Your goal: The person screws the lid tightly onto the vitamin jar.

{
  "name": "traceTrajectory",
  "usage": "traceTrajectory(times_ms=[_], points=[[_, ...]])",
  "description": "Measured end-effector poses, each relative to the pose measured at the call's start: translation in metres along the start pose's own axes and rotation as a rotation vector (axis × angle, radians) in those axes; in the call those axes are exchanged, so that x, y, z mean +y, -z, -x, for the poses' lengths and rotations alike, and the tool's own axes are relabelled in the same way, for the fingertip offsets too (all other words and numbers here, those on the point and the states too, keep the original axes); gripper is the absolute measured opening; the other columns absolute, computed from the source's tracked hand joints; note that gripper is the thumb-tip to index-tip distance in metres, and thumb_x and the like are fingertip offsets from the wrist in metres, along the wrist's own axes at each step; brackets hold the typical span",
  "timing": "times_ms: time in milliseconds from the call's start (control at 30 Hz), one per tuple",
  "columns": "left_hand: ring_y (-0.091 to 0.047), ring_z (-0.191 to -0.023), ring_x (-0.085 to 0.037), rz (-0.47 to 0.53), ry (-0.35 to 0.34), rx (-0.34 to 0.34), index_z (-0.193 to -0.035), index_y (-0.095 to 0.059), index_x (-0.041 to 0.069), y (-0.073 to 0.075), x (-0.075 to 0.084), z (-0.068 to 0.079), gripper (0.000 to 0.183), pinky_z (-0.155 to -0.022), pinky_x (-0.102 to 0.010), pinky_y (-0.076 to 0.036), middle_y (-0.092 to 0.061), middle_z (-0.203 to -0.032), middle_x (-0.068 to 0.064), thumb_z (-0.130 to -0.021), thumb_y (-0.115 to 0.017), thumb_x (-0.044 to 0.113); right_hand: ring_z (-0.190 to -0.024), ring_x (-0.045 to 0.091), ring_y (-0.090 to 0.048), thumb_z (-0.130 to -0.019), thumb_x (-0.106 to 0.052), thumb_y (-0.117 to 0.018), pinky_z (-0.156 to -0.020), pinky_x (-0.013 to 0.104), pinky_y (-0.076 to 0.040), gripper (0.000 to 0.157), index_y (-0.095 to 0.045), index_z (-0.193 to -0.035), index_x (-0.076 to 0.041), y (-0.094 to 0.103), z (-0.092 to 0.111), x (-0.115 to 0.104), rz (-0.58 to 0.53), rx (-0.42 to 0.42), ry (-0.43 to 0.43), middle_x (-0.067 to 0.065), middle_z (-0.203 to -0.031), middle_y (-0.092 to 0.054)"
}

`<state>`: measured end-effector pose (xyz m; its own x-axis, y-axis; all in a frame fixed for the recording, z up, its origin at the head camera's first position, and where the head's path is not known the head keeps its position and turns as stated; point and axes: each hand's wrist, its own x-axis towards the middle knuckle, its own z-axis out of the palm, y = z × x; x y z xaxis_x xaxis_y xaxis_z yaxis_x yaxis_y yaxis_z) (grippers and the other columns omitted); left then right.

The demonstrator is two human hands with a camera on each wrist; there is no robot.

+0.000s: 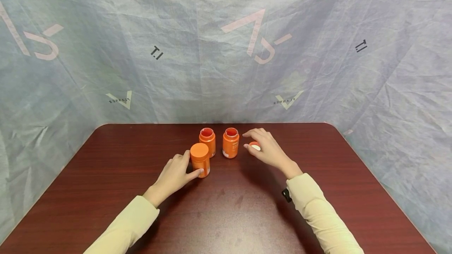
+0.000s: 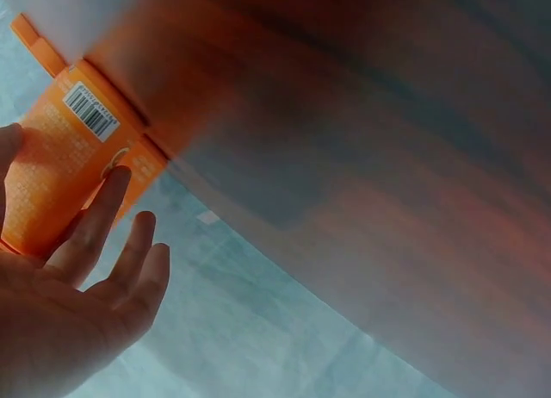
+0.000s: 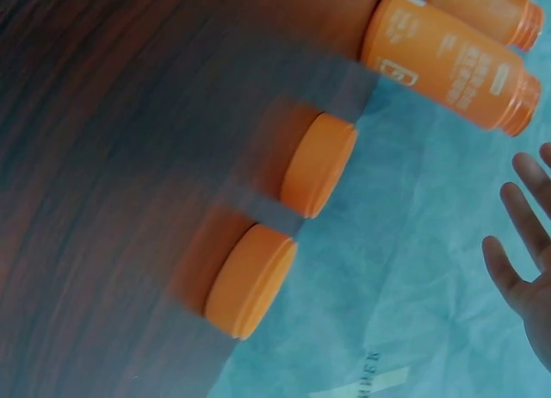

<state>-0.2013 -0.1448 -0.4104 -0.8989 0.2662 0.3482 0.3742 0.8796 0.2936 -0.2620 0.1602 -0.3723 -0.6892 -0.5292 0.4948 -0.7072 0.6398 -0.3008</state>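
Observation:
My left hand point(image 1: 173, 173) holds a capped orange bottle point(image 1: 200, 160) upright, thumb on its near side and fingers at its left. The left wrist view shows a barcode on an orange bottle point(image 2: 69, 148) beside the fingers. Just behind stands an uncapped orange bottle point(image 1: 209, 141), partly hidden. To its right is a second uncapped bottle point(image 1: 230, 147). My right hand point(image 1: 266, 149) hovers over the table with thumb and fingers spread apart, holding nothing. Close by it lies an orange lid with a white inside point(image 1: 256, 147). Two lids, one farther point(image 3: 317, 167) and one nearer point(image 3: 250, 282), appear in the right wrist view.
The dark red-brown wooden table point(image 1: 226, 214) has rounded far corners. A pale printed cloth point(image 1: 197, 50) hangs behind it and along both sides. A small black object point(image 1: 286, 195) shows at the right sleeve cuff.

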Motion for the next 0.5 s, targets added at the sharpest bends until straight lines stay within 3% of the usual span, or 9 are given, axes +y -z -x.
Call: traceTrajectory(times_ms=[500], points=[[-0.057,-0.066,-0.026,-0.044,0.076,0.03,-0.099,-0.05,0.0,0.007,-0.024,-0.002,0.055,-0.059,-0.04,-0.047,-0.056,-0.07,-0.01,-0.076,-0.07,0.045,-0.108,0.027,-0.049,-0.086,-0.024,-0.062,-0.087,0.045,-0.036,0.032,-0.058,-0.114,-0.011,-0.009,0.009,0.028,0.081,-0.135,-0.168,0.006,-0.117,-0.058]])
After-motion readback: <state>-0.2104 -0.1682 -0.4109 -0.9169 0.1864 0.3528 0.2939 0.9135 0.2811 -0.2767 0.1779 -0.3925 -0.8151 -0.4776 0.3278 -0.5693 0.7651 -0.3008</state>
